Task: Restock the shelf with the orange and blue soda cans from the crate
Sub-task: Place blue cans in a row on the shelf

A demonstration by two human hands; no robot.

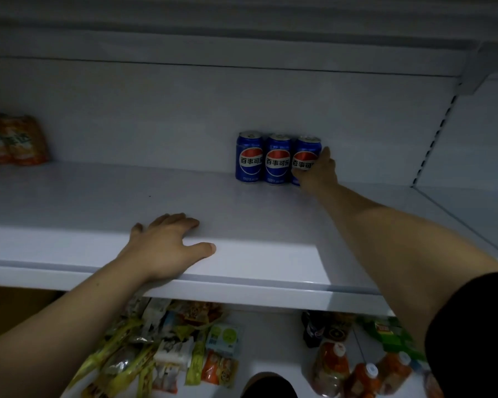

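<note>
Three blue soda cans stand upright in a row at the back of the white shelf, against the rear wall. The left can and middle can stand free. My right hand reaches deep into the shelf and grips the right blue can, fingers curled round its lower right side. My left hand lies flat on the shelf's front edge, fingers spread, holding nothing. Orange cans stand at the shelf's far left, blurred. The crate is out of view.
Another shelf board runs overhead. A slotted upright bounds the shelf on the right. On the shelf below lie snack packets at left and orange drink pouches at right.
</note>
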